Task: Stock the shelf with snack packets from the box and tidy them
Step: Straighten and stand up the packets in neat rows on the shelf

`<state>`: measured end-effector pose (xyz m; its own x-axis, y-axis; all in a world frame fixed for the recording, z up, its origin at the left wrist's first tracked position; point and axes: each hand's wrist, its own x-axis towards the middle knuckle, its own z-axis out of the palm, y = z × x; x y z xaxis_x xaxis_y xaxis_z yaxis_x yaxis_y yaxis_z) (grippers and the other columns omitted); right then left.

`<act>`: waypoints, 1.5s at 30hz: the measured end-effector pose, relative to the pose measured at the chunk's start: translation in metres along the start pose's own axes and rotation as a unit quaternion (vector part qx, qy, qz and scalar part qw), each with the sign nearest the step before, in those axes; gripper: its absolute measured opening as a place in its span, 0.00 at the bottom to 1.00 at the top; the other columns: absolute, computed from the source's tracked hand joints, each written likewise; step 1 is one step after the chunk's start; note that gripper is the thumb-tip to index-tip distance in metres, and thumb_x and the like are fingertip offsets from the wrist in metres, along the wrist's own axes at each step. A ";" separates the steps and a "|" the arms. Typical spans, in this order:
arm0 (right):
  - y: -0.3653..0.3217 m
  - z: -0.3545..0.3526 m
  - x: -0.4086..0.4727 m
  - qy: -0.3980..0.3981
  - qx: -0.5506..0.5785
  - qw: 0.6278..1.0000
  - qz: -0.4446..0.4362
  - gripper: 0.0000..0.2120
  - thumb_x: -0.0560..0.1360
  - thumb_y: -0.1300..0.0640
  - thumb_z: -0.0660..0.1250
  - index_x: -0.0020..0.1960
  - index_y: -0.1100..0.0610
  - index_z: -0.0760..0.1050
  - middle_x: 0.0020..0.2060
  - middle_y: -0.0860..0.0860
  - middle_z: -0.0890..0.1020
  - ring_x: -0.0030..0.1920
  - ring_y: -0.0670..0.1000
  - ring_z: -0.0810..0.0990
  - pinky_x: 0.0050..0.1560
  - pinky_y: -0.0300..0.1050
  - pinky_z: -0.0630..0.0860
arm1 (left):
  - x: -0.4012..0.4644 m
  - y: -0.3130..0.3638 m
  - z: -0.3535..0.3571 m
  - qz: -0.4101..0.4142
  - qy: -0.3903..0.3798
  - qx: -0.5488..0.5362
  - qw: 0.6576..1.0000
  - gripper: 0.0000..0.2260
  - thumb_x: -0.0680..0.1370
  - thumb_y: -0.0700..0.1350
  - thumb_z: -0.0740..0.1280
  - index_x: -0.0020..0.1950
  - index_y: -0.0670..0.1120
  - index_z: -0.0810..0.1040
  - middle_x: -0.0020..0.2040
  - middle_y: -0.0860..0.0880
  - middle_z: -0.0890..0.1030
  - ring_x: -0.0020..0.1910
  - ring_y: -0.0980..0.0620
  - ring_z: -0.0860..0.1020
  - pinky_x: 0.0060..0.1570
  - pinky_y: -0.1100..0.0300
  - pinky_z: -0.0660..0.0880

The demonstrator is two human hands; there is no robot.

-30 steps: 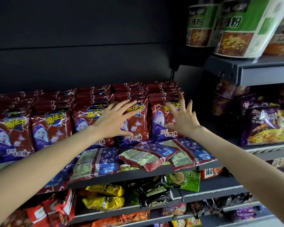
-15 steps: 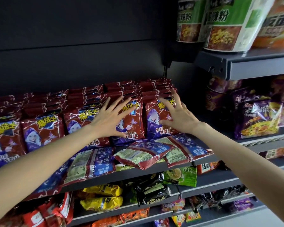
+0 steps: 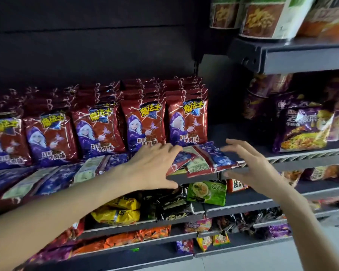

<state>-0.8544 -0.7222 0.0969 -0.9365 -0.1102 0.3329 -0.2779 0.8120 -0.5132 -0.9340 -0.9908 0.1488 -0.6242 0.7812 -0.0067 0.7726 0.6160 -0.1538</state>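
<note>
Both hands had come down off the upright packets since half a second earlier; then my palms lay spread on the faces of the standing row, now they were at the front lip of the shelf (image 3: pixel 194 179). Left hand (image 3: pixel 153 165): fingers straight and loosely spread, tips resting on the left end of the flat packets (image 3: pixel 204 161), thumb below the shelf lip; it gripped nothing. Right hand (image 3: pixel 249 163): fingers half extended and blurred by motion, hovering just right of the same flat packets, thumb under the lip; I could not tell whether it touched them, and it held nothing.

Judgement: the standing row looked squared off, so I had moved to the next tidying step, gathering the loose packets that lay face-down and overhung the shelf lip. No box was in view.

Standing row of red packets (image 3: pixel 187 124), directly behind the shelf lip: yellow brand lettering 魔法士, a hooded figure in purple, and 牛肉味 (beef flavour) at the bottom; the line before it was partly legible, 灯影. More of the same stacked behind.

Flat packets showed blue-purple backs with a pale printed panel; text too small to read.

Right of the shelf lip, a purple noodle packet (image 3: pixel 303 128) read 牛肉面; its larger title was blurred. Below the lip, a green packet (image 3: pixel 206 191), writing unclear. Above right, large tubs (image 3: pixel 262 16), label cropped.
</note>
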 end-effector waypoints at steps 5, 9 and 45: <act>-0.013 0.003 0.019 0.065 0.054 0.996 -0.001 0.14 0.69 0.62 0.74 0.50 0.48 0.78 0.49 0.45 0.82 0.47 0.43 0.80 0.50 0.37 0.77 | -0.010 -0.014 -0.014 -0.007 0.027 0.001 1.000 0.20 0.79 0.52 0.61 0.71 0.56 0.63 0.63 0.56 0.74 0.55 0.56 0.76 0.41 0.63 0.71; -0.027 -0.002 0.062 0.117 0.085 0.988 0.054 0.12 0.71 0.56 0.73 0.52 0.50 0.75 0.39 0.47 0.82 0.33 0.47 0.79 0.36 0.40 0.76 | -0.015 -0.053 -0.044 -0.066 -0.001 -0.083 0.994 0.22 0.79 0.52 0.63 0.72 0.55 0.64 0.63 0.53 0.77 0.48 0.57 0.78 0.55 0.60 0.69; -0.016 0.090 0.127 0.121 -0.018 0.985 0.125 0.54 0.66 0.52 0.78 0.76 0.40 0.41 0.75 0.59 0.45 0.71 0.65 0.62 0.60 0.59 0.73 | 0.038 -0.137 0.041 0.010 0.120 0.128 0.984 0.53 0.60 0.70 0.71 0.77 0.58 0.47 0.77 0.46 0.48 0.73 0.42 0.54 0.69 0.41 0.55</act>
<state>-0.9883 -0.8010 0.0764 -0.8950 0.2314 0.3813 -0.0339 0.8171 -0.5755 -1.0686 -1.0500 0.1292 -0.5405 0.8127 0.2175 0.7099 0.5793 -0.4005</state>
